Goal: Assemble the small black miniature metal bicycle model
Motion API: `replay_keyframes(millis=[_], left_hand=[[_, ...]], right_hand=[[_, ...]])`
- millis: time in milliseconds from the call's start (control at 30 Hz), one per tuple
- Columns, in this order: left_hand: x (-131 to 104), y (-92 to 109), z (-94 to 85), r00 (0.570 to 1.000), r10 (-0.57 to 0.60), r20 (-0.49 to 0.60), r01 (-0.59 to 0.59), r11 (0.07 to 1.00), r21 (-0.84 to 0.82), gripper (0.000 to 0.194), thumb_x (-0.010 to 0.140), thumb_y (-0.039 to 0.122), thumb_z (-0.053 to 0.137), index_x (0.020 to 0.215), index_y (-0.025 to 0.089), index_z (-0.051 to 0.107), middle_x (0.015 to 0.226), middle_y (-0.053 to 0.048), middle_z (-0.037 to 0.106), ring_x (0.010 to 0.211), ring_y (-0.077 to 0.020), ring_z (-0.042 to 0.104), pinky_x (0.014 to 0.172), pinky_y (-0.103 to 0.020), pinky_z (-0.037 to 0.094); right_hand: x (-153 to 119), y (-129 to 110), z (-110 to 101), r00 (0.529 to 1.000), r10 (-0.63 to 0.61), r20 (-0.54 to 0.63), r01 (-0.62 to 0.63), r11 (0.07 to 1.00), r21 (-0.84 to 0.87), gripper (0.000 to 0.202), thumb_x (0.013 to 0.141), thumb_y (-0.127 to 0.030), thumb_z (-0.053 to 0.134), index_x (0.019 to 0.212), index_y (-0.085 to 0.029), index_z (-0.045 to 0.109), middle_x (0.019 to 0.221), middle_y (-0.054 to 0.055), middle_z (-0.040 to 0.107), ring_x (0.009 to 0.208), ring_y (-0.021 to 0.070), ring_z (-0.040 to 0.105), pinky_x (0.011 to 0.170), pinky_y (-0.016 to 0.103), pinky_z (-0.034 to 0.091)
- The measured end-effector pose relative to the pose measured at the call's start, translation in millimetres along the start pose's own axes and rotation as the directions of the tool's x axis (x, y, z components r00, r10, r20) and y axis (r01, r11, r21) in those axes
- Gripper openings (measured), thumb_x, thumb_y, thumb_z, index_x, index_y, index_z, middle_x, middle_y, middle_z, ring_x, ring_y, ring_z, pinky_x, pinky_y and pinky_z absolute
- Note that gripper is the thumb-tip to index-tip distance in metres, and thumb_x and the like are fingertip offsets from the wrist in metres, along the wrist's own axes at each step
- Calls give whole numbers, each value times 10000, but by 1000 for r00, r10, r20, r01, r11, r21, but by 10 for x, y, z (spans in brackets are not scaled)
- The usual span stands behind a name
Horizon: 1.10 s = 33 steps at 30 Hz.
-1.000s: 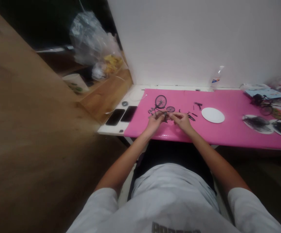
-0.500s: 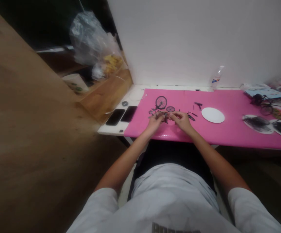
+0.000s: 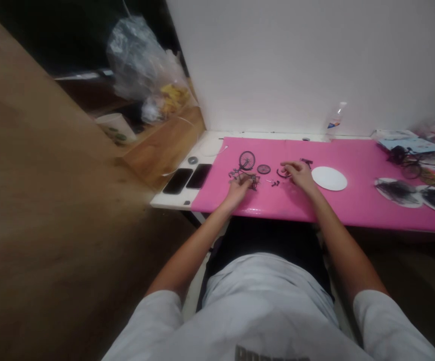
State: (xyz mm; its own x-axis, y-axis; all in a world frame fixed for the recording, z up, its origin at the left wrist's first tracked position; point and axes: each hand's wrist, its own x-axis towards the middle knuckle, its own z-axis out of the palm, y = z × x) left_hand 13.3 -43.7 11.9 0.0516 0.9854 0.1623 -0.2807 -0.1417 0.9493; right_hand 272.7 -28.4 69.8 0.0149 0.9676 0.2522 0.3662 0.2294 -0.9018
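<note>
My left hand has its fingers closed around a small black model bicycle frame, just above the pink table cover. A spoked wheel stands at the frame's far side; my fingers hide part of the frame. A second, smaller-looking wheel lies flat to the right of it. My right hand is apart from the frame, with fingers spread over the loose parts. By its fingertips is a curved black strip. Several tiny black pieces lie between the hands.
A white plate lies right of my right hand, with a dark part beside it. Two phones rest at the left. Farther right are plates of black parts and another model bicycle. A bottle stands by the wall.
My right hand has left the frame and moved right to the loose parts, uncovering tiny pieces on the table. My left hand keeps holding the frame, nearly in place.
</note>
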Motion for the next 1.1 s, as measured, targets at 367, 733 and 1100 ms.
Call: replay_keyframes(millis=[367,733,1100], left_hand=[[66,-150,-17,999,-33,-17,33,999,-36,257,843,229,773,1078,129,746,1026,-106,801,927,-216,773,806,-342,633],[79,-249,-40,1000,-12,14,12,1000,-14,272,827,278,798,1046,123,746,982,-110,805,899,-214,769,791,-341,628],[68,-269,-69,999,-33,13,33,999,-15,297,835,294,811,1076,132,749,997,-104,806,931,-225,770,809,-342,628]], right_hand=[[21,199,-193,979,206,2,-117,564,-817,233,979,-356,723,1032,-172,855,1071,172,812,993,303,735,838,374,524],[8,157,-116,972,223,69,-77,587,-806,244,1018,-227,600,1047,-169,836,1106,174,814,1029,324,745,861,406,550],[53,-39,-262,984,-159,80,165,984,-73,295,1036,-500,677,1096,-211,672,1071,112,782,953,238,726,913,422,603]])
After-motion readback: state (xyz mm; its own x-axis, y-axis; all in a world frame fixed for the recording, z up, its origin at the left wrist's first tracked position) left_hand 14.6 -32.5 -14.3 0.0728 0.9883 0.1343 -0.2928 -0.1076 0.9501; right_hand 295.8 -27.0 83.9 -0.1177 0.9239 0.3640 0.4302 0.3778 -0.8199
